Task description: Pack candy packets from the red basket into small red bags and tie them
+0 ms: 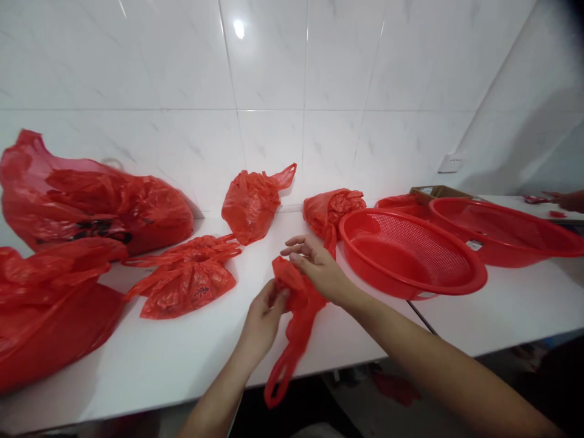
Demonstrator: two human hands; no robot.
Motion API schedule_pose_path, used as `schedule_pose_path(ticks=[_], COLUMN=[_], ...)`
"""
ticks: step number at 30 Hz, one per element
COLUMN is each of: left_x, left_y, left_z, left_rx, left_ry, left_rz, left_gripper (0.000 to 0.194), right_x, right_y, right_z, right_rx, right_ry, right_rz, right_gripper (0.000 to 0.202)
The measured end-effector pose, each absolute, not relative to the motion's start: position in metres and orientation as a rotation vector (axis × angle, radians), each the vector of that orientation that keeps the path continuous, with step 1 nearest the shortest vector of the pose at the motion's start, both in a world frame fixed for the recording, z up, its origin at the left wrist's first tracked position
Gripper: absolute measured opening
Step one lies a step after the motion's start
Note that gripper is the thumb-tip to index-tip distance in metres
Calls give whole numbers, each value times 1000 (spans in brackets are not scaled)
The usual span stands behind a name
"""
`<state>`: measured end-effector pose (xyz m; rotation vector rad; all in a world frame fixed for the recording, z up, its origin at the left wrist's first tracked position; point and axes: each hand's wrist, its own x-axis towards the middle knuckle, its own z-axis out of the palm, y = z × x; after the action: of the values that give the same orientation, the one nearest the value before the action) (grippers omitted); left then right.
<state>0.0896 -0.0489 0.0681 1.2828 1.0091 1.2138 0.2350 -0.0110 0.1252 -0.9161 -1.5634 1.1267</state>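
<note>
A red plastic bag [298, 298] is gathered in front of me, one looped handle hanging past the table's front edge. My left hand [267, 307] pinches its left side between thumb and fingers. On the bag's other side, my right hand [317, 267] has its fingers stretched out to the left, against or just behind the plastic; whether they touch it is hard to tell. A tied red bag [250, 207] stands behind my hands by the wall. Close behind my right hand lies a crumpled red bag [331, 210].
Large filled red bags [100, 201] crowd the left of the white table [182, 359], with a smaller knotted bag [189, 283] beside them. A red perforated basin [410, 255] and another basin [502, 231] stand right. Behind them are a cardboard box [438, 193] and another person's hand [572, 201].
</note>
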Motion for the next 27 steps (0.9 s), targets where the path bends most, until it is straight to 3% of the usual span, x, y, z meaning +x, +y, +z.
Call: schedule_pose_path(ticks=[4, 7, 10, 13, 18, 21, 24, 27], left_x=[77, 66, 44, 10, -16, 8, 43, 62], left_y=[-42, -47, -51, -50, -55, -71, -81, -71], left_z=[68, 68, 63, 52, 48, 58, 57, 38], left_rx=[700, 511, 421, 475, 1074, 1828, 2430, 2571], left_ry=[869, 818, 934, 1067, 1495, 1688, 1610, 1726], left_rz=[1296, 1328, 1344, 1352, 1524, 1668, 1322, 830], left_gripper=[24, 17, 15, 24, 35, 27, 14, 36], right_x=[228, 234, 255, 286, 307, 295, 279, 271], right_y=[-28, -32, -24, -10, 1, -1, -4, -9], right_z=[96, 70, 52, 48, 57, 62, 64, 66], right_rx=[-919, -1072, -1346, -1512, -1448, -1393, -1279, -1222], right_ry=[-1773, -2123, -2327, -2244, -2045, -1938, -1852, -1793], right_rz=[658, 328, 369, 512, 655, 755, 850, 995], right_gripper=[20, 35, 48, 44, 42, 41, 38, 40])
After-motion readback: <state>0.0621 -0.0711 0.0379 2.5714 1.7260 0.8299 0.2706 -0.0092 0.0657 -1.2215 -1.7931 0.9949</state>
